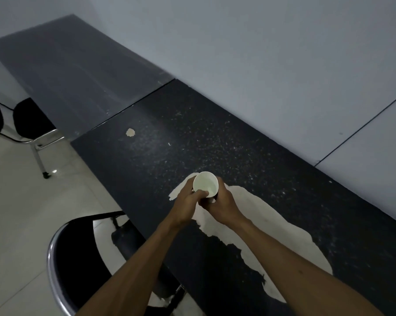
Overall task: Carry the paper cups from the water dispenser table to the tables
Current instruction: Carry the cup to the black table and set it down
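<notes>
A white paper cup [205, 183] is held upright over the near black table [160, 142], its open mouth facing me. My left hand [188, 199] grips its left side, with the thumb hooked over the rim. My right hand [220, 202] wraps the cup's right side and lower part. Both forearms reach in from the bottom of the view. The cup's base is hidden by my fingers, so whether it touches the tabletop cannot be told.
The table's black surface is peeled, showing a large pale patch [272, 226] under my hands and a small one [130, 132]. A second table [74, 71] adjoins farther away along the wall [261, 53]. Black chairs stand near left [78, 258] and far left [30, 119].
</notes>
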